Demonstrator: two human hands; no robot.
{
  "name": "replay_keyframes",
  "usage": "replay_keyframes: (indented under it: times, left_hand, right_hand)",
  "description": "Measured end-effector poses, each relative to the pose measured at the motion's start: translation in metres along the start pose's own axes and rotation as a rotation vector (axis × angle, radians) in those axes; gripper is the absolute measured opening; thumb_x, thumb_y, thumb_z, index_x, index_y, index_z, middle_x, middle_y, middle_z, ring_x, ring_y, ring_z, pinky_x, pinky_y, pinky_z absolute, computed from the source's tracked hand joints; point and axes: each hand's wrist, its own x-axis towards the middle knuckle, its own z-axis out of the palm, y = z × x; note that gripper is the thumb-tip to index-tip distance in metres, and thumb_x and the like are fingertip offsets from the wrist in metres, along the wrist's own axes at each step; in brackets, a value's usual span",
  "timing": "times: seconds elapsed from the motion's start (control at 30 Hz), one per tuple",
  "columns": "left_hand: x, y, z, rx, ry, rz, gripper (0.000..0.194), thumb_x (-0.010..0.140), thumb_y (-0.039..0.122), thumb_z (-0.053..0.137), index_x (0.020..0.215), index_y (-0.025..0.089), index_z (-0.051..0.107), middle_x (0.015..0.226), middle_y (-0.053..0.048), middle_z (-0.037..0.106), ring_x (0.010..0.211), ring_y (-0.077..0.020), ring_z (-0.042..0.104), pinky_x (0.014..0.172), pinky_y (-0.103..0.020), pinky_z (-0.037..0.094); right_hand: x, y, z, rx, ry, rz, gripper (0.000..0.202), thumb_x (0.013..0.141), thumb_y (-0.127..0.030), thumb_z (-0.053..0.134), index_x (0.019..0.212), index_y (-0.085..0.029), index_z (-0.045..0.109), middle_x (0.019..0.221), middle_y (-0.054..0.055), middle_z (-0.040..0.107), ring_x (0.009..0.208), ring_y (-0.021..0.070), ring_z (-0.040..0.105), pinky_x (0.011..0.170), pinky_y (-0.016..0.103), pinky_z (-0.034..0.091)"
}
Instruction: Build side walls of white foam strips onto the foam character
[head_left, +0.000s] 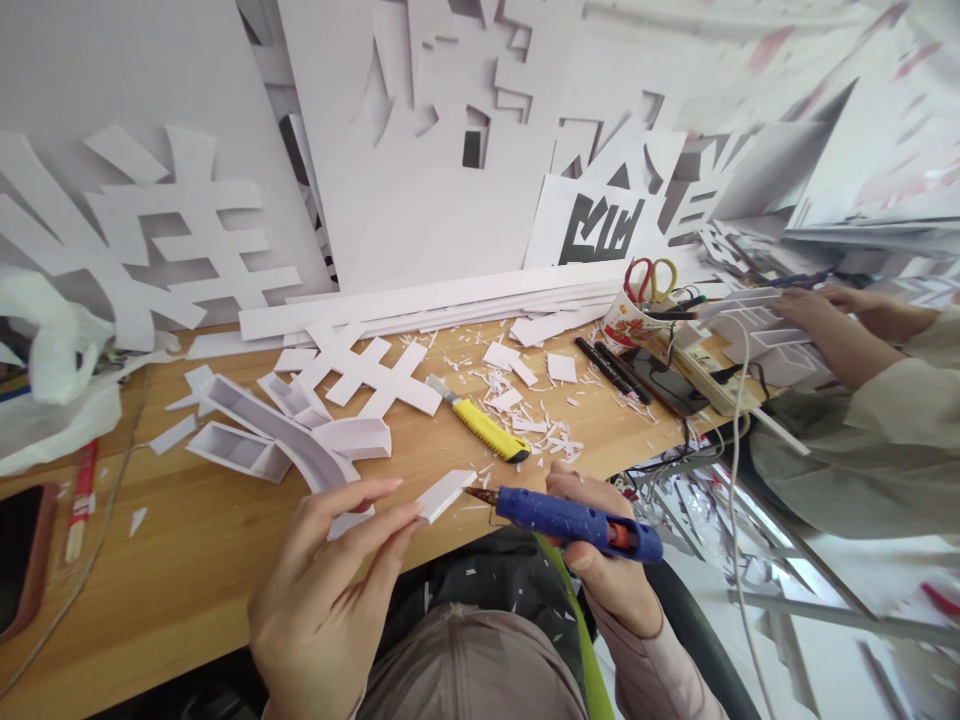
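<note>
My left hand (pixel 330 590) pinches a small white foam strip (pixel 445 494) by its left end, between thumb and fingers. My right hand (pixel 611 575) is wrapped round a blue glue gun (pixel 577 522). Its dark nozzle points left, right by the far end of the strip; whether they touch I cannot tell. Beyond my hands, a yellow cutter knife (pixel 484 428) lies on the wooden table (pixel 187 550). To its left are a white hollow built-up character (pixel 277 425) and a flat white cut-out character (pixel 367 370).
White scraps (pixel 525 390) litter the table. A cup with scissors (pixel 622 318), black markers (pixel 611 370), a phone (pixel 666 380) and a power strip (pixel 697 365) stand or lie at right. A cable hangs beside another person's arms (pixel 847 330). Another phone (pixel 24 560) lies far left.
</note>
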Motion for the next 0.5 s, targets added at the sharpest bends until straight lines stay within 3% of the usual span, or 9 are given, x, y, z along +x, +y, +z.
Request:
replay_keyframes:
  times: [0.33,0.5]
  left_hand:
    - [0.0006,0.0017,-0.0047,0.016,0.007,-0.005,0.022,0.082,0.002,0.072,0.093,0.022,0.074,0.100,-0.001,0.071,0.084,-0.0110,0.065,0.075,-0.023,0.051]
    - [0.0041,0.0054,-0.0069,0.030,0.013,-0.027,0.015,0.085,0.007,0.071,0.090,0.022,0.073,0.098,0.001,0.070,0.078,-0.0071,0.064,0.068,-0.018,0.050]
  right_hand:
    - [-0.0075,0.0029,-0.0004,0.055,0.147,0.005,0.050,0.075,-0.074,0.069,0.083,-0.025,0.072,0.069,0.004,0.065,0.064,0.0249,0.062,0.067,0.039,0.051]
    - [-0.0049,0.0040,-0.0003,0.151,0.104,0.067,0.049,0.075,-0.075,0.069,0.073,-0.025,0.070,0.060,0.003,0.059,0.061,0.0256,0.060,0.063,0.040,0.050]
